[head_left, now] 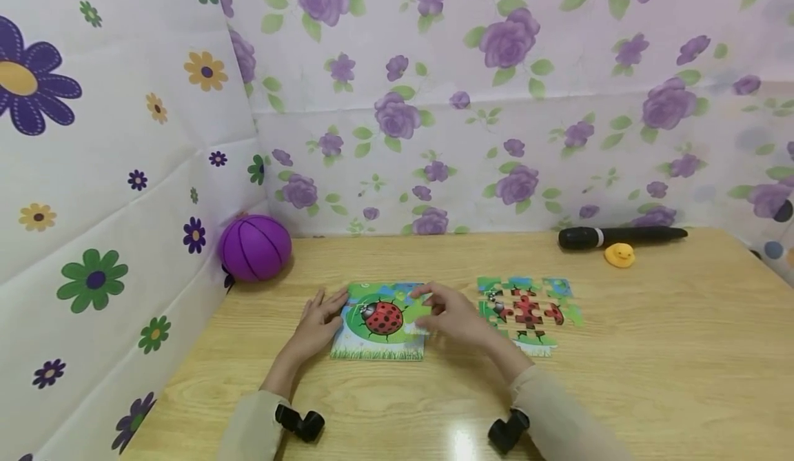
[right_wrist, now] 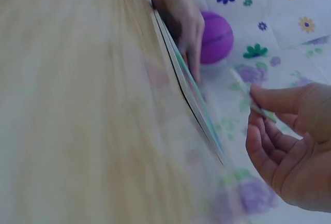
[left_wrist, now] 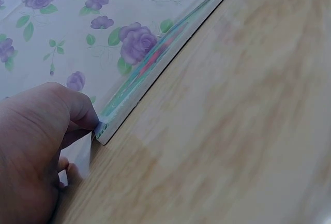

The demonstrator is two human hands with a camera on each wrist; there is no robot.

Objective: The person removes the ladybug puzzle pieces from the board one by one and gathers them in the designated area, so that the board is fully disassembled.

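Note:
A square puzzle board (head_left: 380,347) with a ladybug picture lies flat on the table. My left hand (head_left: 318,328) rests at its left edge, fingers extended and fingertips touching the border; in the left wrist view they are right at the board's corner (left_wrist: 106,131). Over the board's right side is my right hand (head_left: 457,318), which pinches a thin puzzle piece (right_wrist: 242,83) between thumb and fingers. The right wrist view has that piece edge-on and raised above the board. Loose puzzle pieces (head_left: 527,313) with red, green and blue print lie to the right, roughly arranged as a ladybug.
A purple ball (head_left: 256,247) sits at the table's back left corner. Toward the back right are a thick black pen-shaped object (head_left: 623,236) and a small yellow duck (head_left: 619,255). Flower-printed cloth (head_left: 397,171) hangs behind the wooden table (head_left: 670,357) and along its left side.

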